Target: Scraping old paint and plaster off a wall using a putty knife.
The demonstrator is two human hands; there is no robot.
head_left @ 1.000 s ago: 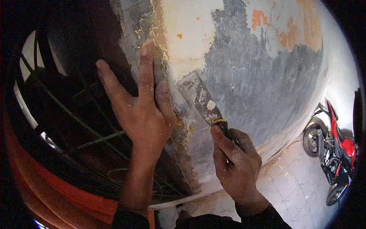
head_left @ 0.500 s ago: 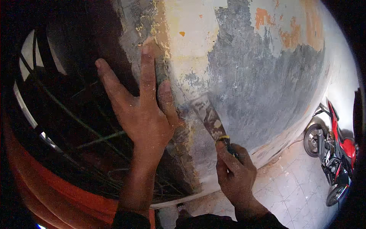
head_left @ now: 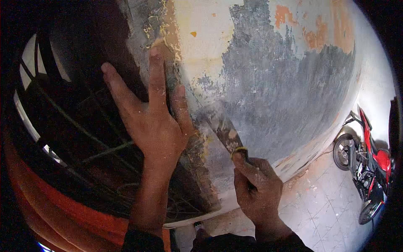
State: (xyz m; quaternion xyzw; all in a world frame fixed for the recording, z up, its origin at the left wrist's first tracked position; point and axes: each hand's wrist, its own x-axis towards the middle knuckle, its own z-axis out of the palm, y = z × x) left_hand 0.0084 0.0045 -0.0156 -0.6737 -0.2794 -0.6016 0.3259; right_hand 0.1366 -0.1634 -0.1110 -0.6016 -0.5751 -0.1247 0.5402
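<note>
My left hand (head_left: 153,124) rests with fingers spread on the edge of a peeling wall (head_left: 268,101), beside a dark opening crossed by greenish bars. My right hand (head_left: 256,189) grips the dark, yellow-ringed handle of a putty knife (head_left: 226,134). Its flat, smeared metal blade angles up-left onto the wall, right of my left hand, where pale paint gives way to grey; the blade's tip is blurred. The wall shows patches of cream, grey, orange and flaking yellow.
A red and black motorcycle (head_left: 380,164) stands on the white tiled floor (head_left: 315,206) at the right, by a white wall. An orange fabric-like surface (head_left: 67,201) curves along the lower left. A foot (head_left: 199,231) shows at the bottom.
The knife and my right hand have moved down from where they were a second ago, the blade now lower on the wall. My left hand stays spread in the same place.
</note>
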